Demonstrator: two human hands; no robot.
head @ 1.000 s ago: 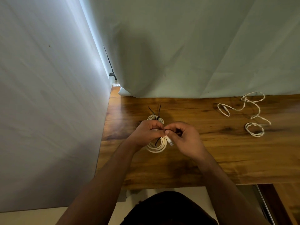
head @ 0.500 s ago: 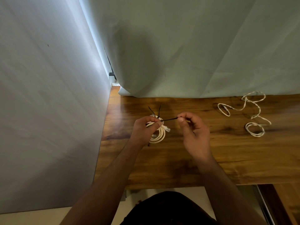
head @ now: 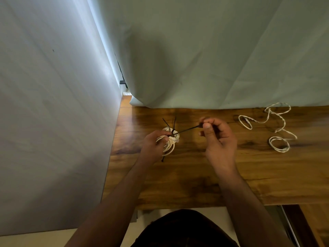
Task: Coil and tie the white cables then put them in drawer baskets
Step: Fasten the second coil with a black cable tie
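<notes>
The coiled white cable point(head: 169, 146) is a small round bundle in the left hand point(head: 153, 145). The left fingers point(head: 164, 139) are curled around its loops and pinch the spot where a thin black tie point(head: 187, 130) crosses them. The tie runs in a tight, straight line from those fingers to the right hand point(head: 219, 138). There the thumb and first finger are pressed together on the tie's end. The other right fingers point(head: 202, 134) are bent loosely and hold nothing.

This looks like the tying step, with the tie being pulled snug around the bundle. The next move likely needs a firm, even pull while the left fingers hold the loops together so none slip out.

Two more black ends point(head: 175, 122) poke up just past the left fingers. A loose white cable point(head: 267, 120) lies uncoiled on the wooden table point(head: 195, 175), well beyond the right fingers. It probably gets coiled after this one. No drawer baskets can be seen.
</notes>
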